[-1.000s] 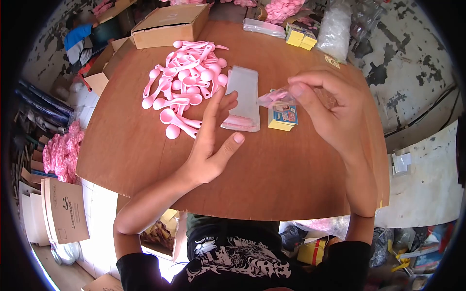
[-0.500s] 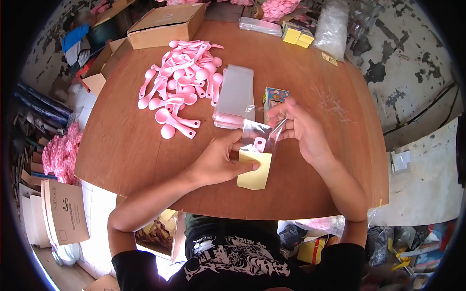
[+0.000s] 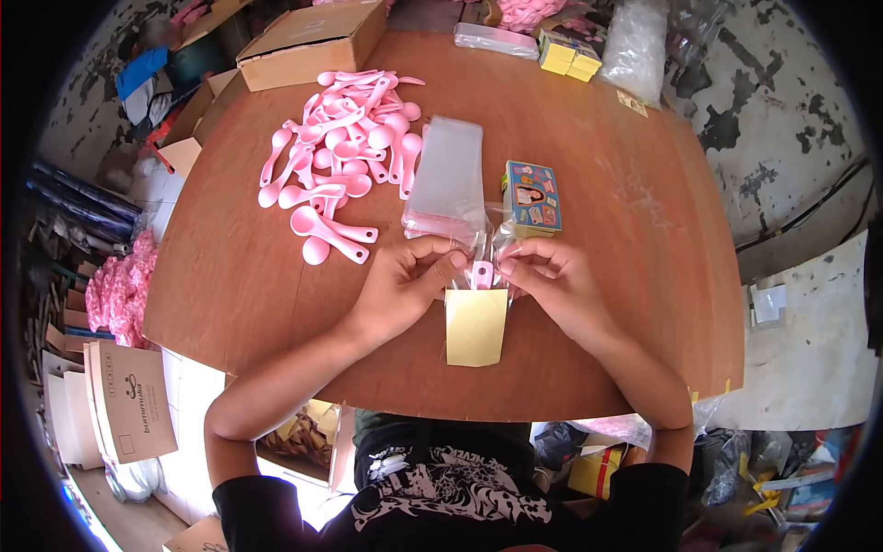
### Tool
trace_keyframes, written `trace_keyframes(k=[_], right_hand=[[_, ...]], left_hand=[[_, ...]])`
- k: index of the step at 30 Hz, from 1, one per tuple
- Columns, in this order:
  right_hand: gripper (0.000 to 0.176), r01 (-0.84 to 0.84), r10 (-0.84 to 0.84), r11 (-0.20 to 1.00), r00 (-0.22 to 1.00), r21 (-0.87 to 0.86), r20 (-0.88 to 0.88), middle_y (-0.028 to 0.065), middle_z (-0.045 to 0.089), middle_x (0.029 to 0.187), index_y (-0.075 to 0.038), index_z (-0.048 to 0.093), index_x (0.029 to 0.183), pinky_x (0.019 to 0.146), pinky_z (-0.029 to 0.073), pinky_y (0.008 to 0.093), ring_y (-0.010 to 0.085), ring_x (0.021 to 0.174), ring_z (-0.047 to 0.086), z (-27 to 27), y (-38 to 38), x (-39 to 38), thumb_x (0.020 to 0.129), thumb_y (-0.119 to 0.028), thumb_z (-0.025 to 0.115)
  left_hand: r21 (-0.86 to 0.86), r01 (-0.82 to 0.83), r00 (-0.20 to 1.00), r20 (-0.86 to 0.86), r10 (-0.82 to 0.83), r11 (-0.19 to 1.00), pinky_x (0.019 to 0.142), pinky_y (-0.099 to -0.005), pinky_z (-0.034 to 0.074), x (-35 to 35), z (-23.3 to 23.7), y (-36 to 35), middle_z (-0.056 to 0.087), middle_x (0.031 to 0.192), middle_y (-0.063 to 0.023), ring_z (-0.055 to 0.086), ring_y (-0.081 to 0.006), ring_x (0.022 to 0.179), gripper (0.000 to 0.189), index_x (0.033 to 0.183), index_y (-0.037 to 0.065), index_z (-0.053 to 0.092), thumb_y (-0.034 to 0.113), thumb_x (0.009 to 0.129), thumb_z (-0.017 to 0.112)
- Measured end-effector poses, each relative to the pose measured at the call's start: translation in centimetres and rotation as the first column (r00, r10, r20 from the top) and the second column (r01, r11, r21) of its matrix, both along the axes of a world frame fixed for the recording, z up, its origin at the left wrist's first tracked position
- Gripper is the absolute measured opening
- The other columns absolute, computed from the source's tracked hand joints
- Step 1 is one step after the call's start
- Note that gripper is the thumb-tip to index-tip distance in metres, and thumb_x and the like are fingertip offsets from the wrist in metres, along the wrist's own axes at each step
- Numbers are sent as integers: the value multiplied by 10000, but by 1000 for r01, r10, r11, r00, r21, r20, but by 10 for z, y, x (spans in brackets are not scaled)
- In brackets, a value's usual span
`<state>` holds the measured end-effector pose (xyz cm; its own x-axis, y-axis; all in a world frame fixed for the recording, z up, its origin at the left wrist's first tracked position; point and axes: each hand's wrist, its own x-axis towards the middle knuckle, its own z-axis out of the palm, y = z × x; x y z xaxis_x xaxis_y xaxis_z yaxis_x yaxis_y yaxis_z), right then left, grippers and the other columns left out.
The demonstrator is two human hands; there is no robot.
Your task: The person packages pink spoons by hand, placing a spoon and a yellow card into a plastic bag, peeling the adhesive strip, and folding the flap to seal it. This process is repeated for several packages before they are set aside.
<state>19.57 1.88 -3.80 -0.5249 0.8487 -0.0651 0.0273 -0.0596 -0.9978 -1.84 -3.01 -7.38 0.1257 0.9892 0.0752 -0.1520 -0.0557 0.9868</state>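
Between my hands is a clear plastic bag (image 3: 492, 241) with a yellow card (image 3: 475, 327) and a pink spoon (image 3: 482, 273) in it. Only the spoon's handle end with its hole shows above the card. My left hand (image 3: 418, 276) pinches the bag's left side near the top. My right hand (image 3: 550, 276) pinches its right side at about the same height. Just beyond lie a stack of clear bags (image 3: 444, 170) and a stack of printed cards (image 3: 533, 195). A pile of pink spoons (image 3: 345, 138) spreads over the table to the left.
A cardboard box (image 3: 313, 41) stands at the back left of the brown table (image 3: 607, 138). Yellow card stacks (image 3: 569, 57), a pack of clear bags (image 3: 495, 40) and a plastic roll (image 3: 636, 51) lie along the back edge. More boxes (image 3: 131, 400) stand on the floor at left.
My left thumb has moved off the yellow card up to the bag's left side. My right hand has come down and closed on the bag's right side, uncovering the printed cards.
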Motion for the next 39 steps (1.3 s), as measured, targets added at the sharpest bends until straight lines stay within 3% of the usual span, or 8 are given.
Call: trace_keyframes(k=[8, 16, 26, 29, 31, 35, 38, 39], right_hand=[[196, 51, -50, 996, 999, 79, -14, 114, 691, 966, 43, 638, 1099, 703, 573, 266, 139, 822, 678, -7, 5, 3, 932, -59, 635], [115, -48, 71, 971, 993, 236, -90, 100, 695, 972, 37, 693, 962, 752, 590, 294, 159, 867, 681, -14, 10, 9, 930, 16, 585], [118, -86, 110, 944, 992, 317, -59, 93, 673, 1031, 43, 678, 1000, 774, 558, 262, 145, 888, 671, -14, 8, 11, 928, 22, 586], [144, -81, 121, 958, 984, 276, -130, 86, 658, 1039, 37, 642, 1048, 774, 548, 246, 137, 914, 667, -14, 2, 7, 905, 20, 632], [222, -94, 93, 962, 996, 257, 15, 79, 640, 1048, 18, 601, 1084, 764, 542, 231, 125, 936, 661, -8, -2, 5, 875, 28, 675], [282, -85, 88, 948, 996, 307, 6, 71, 610, 1070, 2, 568, 1108, 748, 541, 221, 113, 936, 658, -12, -4, 3, 858, 31, 697], [306, -131, 149, 958, 987, 256, -55, 63, 589, 1083, -2, 557, 1132, 763, 543, 233, 106, 928, 651, -5, -9, 5, 861, 19, 697], [319, -182, 214, 948, 972, 263, -100, 55, 590, 1082, -7, 548, 1147, 763, 539, 233, 95, 926, 642, -4, -8, 8, 865, 11, 696]], left_hand=[[28, -31, 1000, 2, 31, 999, 691, -249, 583, -3, -2, 3, 697, 974, -72, 664, -113, 862, 226, 1124, -4, 648, 153, 966, 610], [195, -25, 996, -78, 41, 981, 768, -261, 570, -10, -5, 4, 709, 1011, -89, 661, -124, 897, 176, 1080, -8, 693, 2, 945, 581], [130, 5, 1000, 7, -6, 991, 790, -274, 549, -14, -1, 1, 709, 996, -104, 656, -121, 884, 205, 1047, -21, 701, -73, 908, 558], [200, -32, 995, -85, 50, 979, 802, -277, 548, -9, 2, 0, 701, 993, -107, 656, -134, 925, 175, 1032, -32, 693, -65, 878, 616], [127, -11, 988, -148, 30, 992, 823, -276, 546, -8, 5, -1, 690, 1022, -109, 652, -140, 962, 267, 1106, -24, 642, -52, 843, 678], [195, -75, 995, -51, 86, 978, 807, -265, 550, -2, 14, -7, 688, 1055, -105, 662, -137, 932, 399, 1189, 6, 577, -30, 820, 724], [170, 23, 998, 49, -32, 985, 765, -250, 557, -4, 37, -22, 678, 1094, -67, 664, -116, 924, 466, 1240, 32, 533, 1, 820, 733], [62, 148, 975, -179, -134, 987, 755, -259, 562, -11, 55, -35, 679, 1083, -50, 669, -120, 915, 459, 1237, 45, 543, 19, 821, 736]])
